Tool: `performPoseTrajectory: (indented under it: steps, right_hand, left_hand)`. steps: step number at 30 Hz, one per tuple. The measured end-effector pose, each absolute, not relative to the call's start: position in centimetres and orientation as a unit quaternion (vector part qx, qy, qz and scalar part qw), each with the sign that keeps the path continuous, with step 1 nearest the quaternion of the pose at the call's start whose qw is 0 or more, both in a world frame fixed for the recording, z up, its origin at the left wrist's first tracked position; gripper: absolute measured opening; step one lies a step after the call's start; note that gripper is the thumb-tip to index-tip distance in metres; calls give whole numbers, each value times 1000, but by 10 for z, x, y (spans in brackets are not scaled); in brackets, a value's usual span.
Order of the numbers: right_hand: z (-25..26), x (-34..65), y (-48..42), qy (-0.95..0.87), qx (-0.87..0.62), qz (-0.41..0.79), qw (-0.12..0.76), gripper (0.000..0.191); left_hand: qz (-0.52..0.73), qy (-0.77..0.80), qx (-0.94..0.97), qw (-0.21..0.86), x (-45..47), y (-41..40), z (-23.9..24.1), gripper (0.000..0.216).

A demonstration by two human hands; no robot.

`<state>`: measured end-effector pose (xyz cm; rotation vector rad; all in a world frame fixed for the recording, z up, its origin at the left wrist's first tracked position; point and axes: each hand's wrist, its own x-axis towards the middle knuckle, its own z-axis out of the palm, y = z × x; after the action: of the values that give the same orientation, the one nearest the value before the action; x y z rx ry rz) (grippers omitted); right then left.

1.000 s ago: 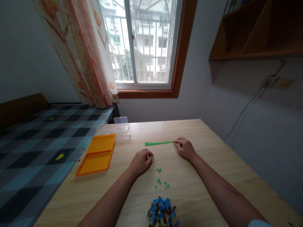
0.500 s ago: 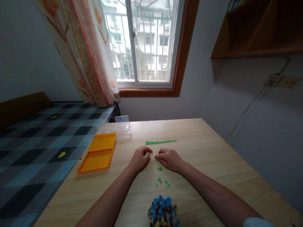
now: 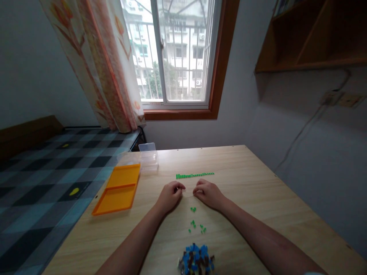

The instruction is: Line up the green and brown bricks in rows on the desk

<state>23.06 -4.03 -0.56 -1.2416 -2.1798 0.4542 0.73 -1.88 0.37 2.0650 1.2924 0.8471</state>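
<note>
the person's left hand (image 3: 171, 194) and right hand (image 3: 210, 194) rest low over the pale wooden table (image 3: 252, 183), facing each other with a narrow gap between them. the fingers of both are curled inward; one cannot tell whether the tips of either meet or pinch a piece, as they are too small to make out.

just beyond the hands, a row of green pieces (image 3: 187, 176) runs across the table, the pieces at its left end looking taller than those at its right. on the near side of the hands, loose green pieces (image 3: 194, 209) lie in small scattered groups between the forearms. nearer still, at the bottom edge of the view, sits a heap of blue and dark brown pieces (image 3: 197, 259), partly cut off.

to the left of the left hand, well apart from it, an orange tray (image 3: 119, 200) lies flat, with a ridge across its middle. behind it stands a clear plastic box (image 3: 149, 157) with its lid raised. a bed with a checked cover (image 3: 71, 168) is left of the table, and a window (image 3: 183, 57) is beyond.
</note>
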Motion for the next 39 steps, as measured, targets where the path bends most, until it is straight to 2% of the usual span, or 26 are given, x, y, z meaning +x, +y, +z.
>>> performPoseTrajectory:
  steps: [15,21,25,30,39]
  right_hand:
    - [-5,241,-39,-798,-500,175,288,8]
    - [-4,247,-31,-805,-500,158,278,12]
    - [-4,284,-8,-764,-555,109,310,16]
    - [-15,333,12,-706,-644,69,287,19]
    - [-27,333,12,-696,-661,61,275,20]
  left_hand:
    - [307,466,784,271,7,-20,4,27]
    - [305,465,786,271,7,-21,4,27]
    - [303,463,788,270,6,-21,3,27]
    - [301,459,790,274,6,-21,3,27]
    - [294,457,795,269,7,-22,3,26]
